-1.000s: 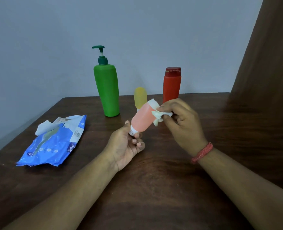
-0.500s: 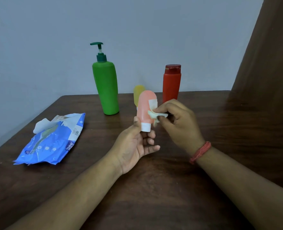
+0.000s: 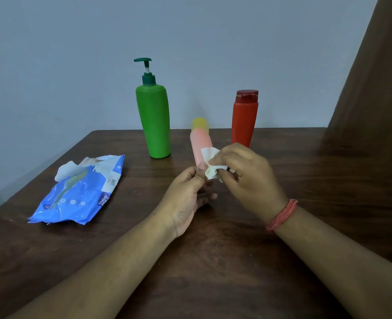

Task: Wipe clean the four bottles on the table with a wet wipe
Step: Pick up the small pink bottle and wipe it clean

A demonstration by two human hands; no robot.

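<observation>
My left hand (image 3: pixel 185 196) pinches the lower end of a small pink bottle (image 3: pixel 199 146), held nearly upright above the table. My right hand (image 3: pixel 248 178) pinches a crumpled white wet wipe (image 3: pixel 212 165) against the bottle's lower right side. Behind the pink bottle stands a small yellow bottle (image 3: pixel 199 123), mostly hidden. A tall green pump bottle (image 3: pixel 154 118) stands at the back left of it and a red bottle (image 3: pixel 244 120) with a dark red cap at the back right.
A blue wet-wipe pack (image 3: pixel 80 194) lies on the left of the dark wooden table (image 3: pixel 213 261), a wipe sticking out of its opening. A grey wall runs behind the table. A brown curtain (image 3: pixel 374 88) hangs at the right.
The pink bottle has turned from tilted right to nearly upright. My right hand with the wipe has slid down from the bottle's upper part to its lower end.
</observation>
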